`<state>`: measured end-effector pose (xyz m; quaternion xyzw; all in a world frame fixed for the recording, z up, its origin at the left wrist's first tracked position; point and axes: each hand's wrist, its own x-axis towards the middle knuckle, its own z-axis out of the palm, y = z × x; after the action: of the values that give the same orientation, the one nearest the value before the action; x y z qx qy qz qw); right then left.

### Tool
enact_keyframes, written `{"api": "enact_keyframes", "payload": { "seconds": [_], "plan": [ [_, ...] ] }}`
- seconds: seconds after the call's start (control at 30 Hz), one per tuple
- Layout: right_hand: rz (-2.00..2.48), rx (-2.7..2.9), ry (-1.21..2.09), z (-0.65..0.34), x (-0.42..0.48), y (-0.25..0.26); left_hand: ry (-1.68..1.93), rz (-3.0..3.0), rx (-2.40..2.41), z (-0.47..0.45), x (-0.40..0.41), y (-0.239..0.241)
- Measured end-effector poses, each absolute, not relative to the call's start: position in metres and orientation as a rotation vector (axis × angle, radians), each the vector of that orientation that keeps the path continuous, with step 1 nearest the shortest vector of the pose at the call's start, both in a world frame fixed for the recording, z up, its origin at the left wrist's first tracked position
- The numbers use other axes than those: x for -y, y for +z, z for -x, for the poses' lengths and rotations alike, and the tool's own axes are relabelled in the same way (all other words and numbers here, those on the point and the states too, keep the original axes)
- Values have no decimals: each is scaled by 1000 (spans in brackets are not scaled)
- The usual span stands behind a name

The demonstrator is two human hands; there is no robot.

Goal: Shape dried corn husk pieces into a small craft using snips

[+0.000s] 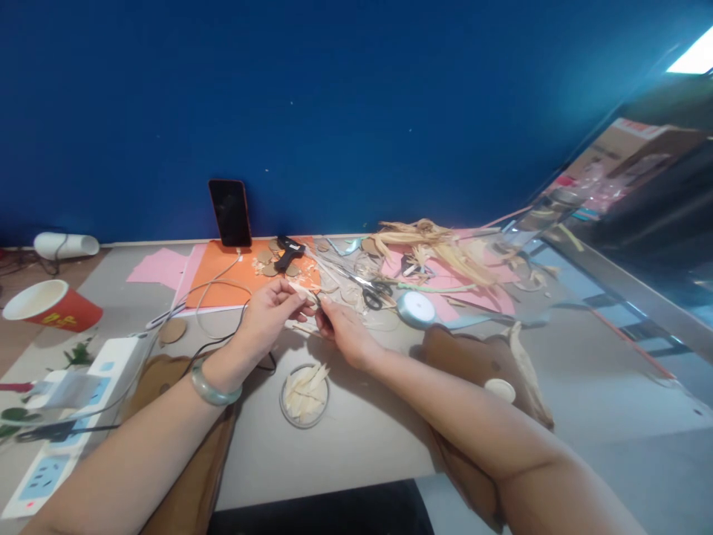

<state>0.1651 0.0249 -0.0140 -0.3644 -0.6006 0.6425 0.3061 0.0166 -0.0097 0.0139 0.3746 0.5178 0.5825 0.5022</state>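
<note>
My left hand, with a jade-coloured bangle on its wrist, pinches a thin pale strip of dried husk. Right beside it, my right hand is closed around something small and dark, mostly hidden by the fingers. Both hands meet above the table, fingertips almost touching. Nearer to me stands a round dish heaped with cut pale husk pieces. Just beyond the hands lie black-handled scissors and a black glue gun.
A phone leans on the blue wall. Dried husks and a ribbon spool lie to the right. At left are a red paper cup, a power strip and loose cables. Brown cushion-like pads flank the dish.
</note>
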Motion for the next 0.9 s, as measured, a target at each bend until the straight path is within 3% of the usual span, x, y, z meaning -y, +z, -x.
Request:
{"api": "enact_keyframes", "payload": {
  "seconds": [0.63, 0.9],
  "plan": [
    [1000, 1562, 1689, -165, -24, -11, 1401, -934, -1254, -16, 10, 15],
    [989, 1293, 1921, -163, -26, -12, 1413, -978, -1207, -14, 9, 11]
  ]
}}
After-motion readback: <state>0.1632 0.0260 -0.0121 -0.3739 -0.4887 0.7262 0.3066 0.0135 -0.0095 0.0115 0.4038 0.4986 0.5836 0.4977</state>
